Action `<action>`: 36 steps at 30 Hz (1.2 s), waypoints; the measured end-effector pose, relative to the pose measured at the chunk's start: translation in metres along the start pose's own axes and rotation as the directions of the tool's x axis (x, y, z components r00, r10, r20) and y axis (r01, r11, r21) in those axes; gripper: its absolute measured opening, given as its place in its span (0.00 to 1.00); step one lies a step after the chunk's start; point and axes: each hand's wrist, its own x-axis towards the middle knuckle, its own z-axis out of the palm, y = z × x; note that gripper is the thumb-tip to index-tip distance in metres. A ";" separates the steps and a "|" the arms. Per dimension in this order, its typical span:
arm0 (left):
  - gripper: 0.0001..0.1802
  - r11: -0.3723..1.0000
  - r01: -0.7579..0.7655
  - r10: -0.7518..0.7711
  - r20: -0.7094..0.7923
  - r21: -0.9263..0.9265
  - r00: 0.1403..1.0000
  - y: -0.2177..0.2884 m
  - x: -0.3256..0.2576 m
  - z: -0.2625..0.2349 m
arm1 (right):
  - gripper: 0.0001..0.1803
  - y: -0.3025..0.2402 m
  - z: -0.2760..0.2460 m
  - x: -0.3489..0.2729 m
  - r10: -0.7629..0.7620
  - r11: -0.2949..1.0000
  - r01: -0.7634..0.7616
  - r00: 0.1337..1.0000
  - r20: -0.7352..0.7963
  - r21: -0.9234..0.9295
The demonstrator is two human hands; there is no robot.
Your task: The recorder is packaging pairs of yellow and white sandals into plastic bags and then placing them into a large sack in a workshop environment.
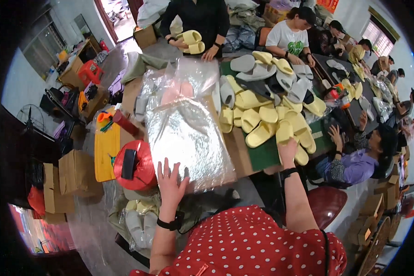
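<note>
Left of the shiny plastic bags (188, 133), a red twine roll (146, 172); right of them, a slipper pile (253, 100).
Over the bags' near-left edge, the left hand (172, 183) spreads wide, gripping nothing; right of the bags, the right hand (288, 151) meets a yellow slipper's (284, 130) near end, fingers partly hidden, closure impossible to tell.

Glossy, crinkled plastic bags (188, 149), smooth, matt, rubbery-looking yellow slippers (261, 134), matt cardboard box (79, 174)
</note>
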 end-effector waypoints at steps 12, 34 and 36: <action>0.33 0.991 0.131 -0.128 0.106 -0.028 0.986 0.001 -0.004 0.023 | 0.19 0.107 0.041 0.073 -0.023 0.999 0.018 0.991 0.132 0.037; 0.34 0.991 0.128 -0.130 0.078 0.025 0.988 -0.008 -0.016 0.033 | 0.32 -0.129 -0.186 0.009 -0.868 -0.379 -0.644 0.496 -0.014 0.665; 0.33 0.995 0.092 -0.094 0.068 0.026 0.993 -0.010 -0.015 0.034 | 0.33 -0.173 -0.193 -0.022 -0.815 -0.412 -0.640 0.577 0.053 0.648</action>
